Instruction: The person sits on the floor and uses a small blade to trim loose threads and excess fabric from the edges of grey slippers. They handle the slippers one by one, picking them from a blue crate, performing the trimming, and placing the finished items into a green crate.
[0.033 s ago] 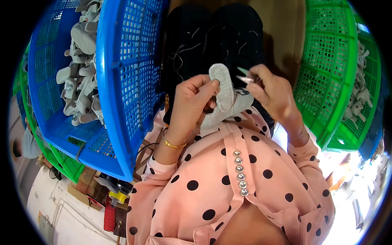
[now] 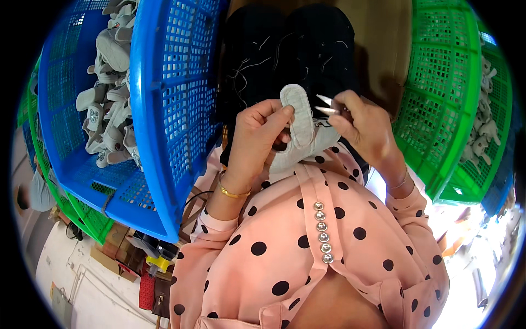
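My left hand (image 2: 258,131) pinches a small pale fabric shoe (image 2: 299,118) by the edge of its sole, thumb on top. The sole faces up, and the upper with a dark printed motif lies beneath it, over my lap. To the right of the shoe, my right hand (image 2: 366,129) is closed around a pair of thread snips (image 2: 327,105). Their two pointed blades stand apart and point left at the sole without touching it. The grip of the snips is mostly hidden in my fingers.
A blue plastic basket (image 2: 143,109) at the left holds many small pale shoes (image 2: 113,49). Green baskets (image 2: 438,93) stand at the right, with more pale pieces (image 2: 482,126) in the outer one. Loose white threads (image 2: 241,79) lie on my dark trousers.
My right hand has shifted slightly, and the snips' blades have turned and come a little nearer the sole. The left hand and the shoe stay nearly in place.
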Motion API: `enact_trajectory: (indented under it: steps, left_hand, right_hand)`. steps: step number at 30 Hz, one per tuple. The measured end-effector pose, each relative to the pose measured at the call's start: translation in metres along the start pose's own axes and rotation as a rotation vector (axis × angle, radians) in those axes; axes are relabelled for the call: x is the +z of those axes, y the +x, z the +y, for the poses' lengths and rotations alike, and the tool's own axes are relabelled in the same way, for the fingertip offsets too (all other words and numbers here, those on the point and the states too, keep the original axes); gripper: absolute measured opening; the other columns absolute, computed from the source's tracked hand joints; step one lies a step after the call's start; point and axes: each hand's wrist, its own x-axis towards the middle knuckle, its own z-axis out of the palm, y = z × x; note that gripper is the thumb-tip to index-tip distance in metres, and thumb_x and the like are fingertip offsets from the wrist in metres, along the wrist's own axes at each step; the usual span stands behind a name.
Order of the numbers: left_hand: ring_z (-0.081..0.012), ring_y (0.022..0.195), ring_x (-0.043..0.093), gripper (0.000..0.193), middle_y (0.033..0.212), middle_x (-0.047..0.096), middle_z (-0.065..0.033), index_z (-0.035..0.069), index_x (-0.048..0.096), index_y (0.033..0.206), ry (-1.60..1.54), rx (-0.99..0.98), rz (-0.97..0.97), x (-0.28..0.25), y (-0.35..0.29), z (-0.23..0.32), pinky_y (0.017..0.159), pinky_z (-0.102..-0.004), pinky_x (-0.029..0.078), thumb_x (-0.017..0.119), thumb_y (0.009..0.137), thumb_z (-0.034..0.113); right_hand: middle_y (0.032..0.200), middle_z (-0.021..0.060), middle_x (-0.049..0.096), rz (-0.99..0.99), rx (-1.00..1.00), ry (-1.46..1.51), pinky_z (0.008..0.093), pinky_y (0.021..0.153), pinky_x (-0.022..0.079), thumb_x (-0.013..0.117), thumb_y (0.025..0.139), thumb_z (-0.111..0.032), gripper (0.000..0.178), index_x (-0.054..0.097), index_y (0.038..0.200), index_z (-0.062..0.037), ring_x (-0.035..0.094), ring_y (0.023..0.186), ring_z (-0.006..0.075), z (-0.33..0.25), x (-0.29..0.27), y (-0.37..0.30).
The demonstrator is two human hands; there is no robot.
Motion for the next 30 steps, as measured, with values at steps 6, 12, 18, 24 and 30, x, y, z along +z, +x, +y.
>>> enact_trajectory:
  steps: [6,12,18,24,30]
  left_hand:
    - [-0.0013,0.054,0.051,0.017,0.066,0.058,0.0036,0.007,0.063,0.078,-0.082,-0.028,-0.015,-0.013,0.004,-0.003,0.05,-0.015,0.039,0.062,0.093,0.015]
    - [-0.0019,0.054,0.05,0.016,0.067,0.058,0.0035,0.006,0.064,0.079,-0.028,-0.01,-0.043,-0.008,-0.004,0.0,0.051,-0.0152,0.039,0.063,0.092,0.014]
    - [-0.0017,0.056,0.05,0.014,0.069,0.058,0.0032,0.004,0.064,0.081,-0.09,0.057,-0.039,-0.003,-0.007,-0.007,0.052,-0.0155,0.038,0.063,0.093,0.012]
    - [-0.0015,0.055,0.048,0.014,0.068,0.058,0.0033,0.004,0.064,0.081,-0.049,0.054,-0.018,-0.005,-0.004,-0.007,0.052,-0.0156,0.037,0.062,0.093,0.011]
    - [-0.0014,0.054,0.046,0.016,0.067,0.057,0.0033,0.005,0.062,0.077,-0.032,0.049,-0.021,-0.008,0.0,-0.007,0.051,-0.016,0.036,0.062,0.093,0.011]
  right_hand:
    - [0.065,0.0125,0.059,-0.026,0.027,0.12,0.0319,0.053,0.045,0.063,0.089,-0.048,0.048,0.057,0.095,-0.0008,0.059,0.057,0.0257,-0.002,0.01,-0.007]
    - [0.063,0.0101,0.05,-0.123,0.257,0.455,0.0286,0.055,0.042,0.068,0.09,-0.031,0.035,0.056,0.093,0.0024,0.044,0.059,0.0109,-0.022,0.019,0.009]
    - [0.065,0.0124,0.05,-0.175,0.153,0.448,0.0294,0.055,0.043,0.063,0.091,-0.018,0.025,0.048,0.084,0.0011,0.046,0.056,0.0187,-0.024,0.02,0.012]
    - [0.066,0.0056,0.049,-0.128,-0.085,0.294,0.0251,0.053,0.04,0.062,0.09,-0.009,0.014,0.052,0.084,-0.0008,0.046,0.058,0.0133,-0.01,0.022,0.019]
    - [0.065,-0.0034,0.049,-0.181,0.411,1.008,0.0213,0.05,0.034,0.058,0.091,-0.008,0.009,0.057,0.085,-0.0019,0.043,0.056,0.0047,-0.016,0.029,0.022]
